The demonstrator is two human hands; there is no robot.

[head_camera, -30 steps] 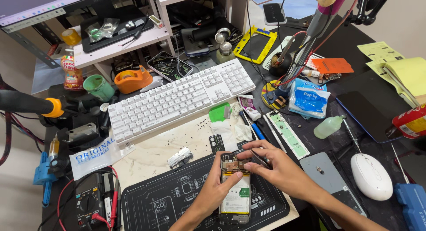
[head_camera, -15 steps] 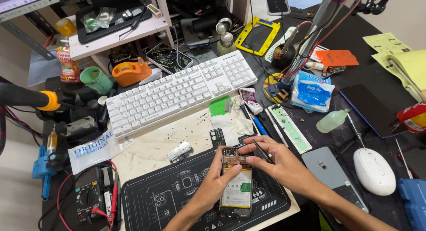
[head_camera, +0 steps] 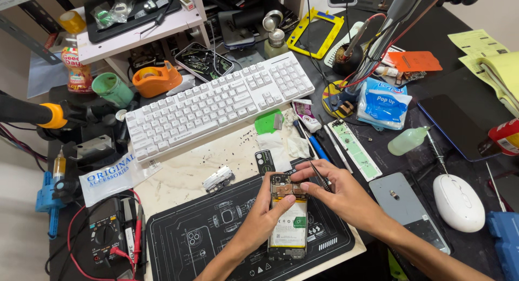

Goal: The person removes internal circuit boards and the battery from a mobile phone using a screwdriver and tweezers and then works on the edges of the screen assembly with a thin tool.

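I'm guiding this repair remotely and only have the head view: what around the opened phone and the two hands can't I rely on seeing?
- Tweezers tip: too small, and the right hand covers the contact point.
- Opened phone left edge: hidden under the left hand fingers.
- Board parts at the phone's top: too small to tell apart.
- Black work mat: lower edge cut off by the frame.
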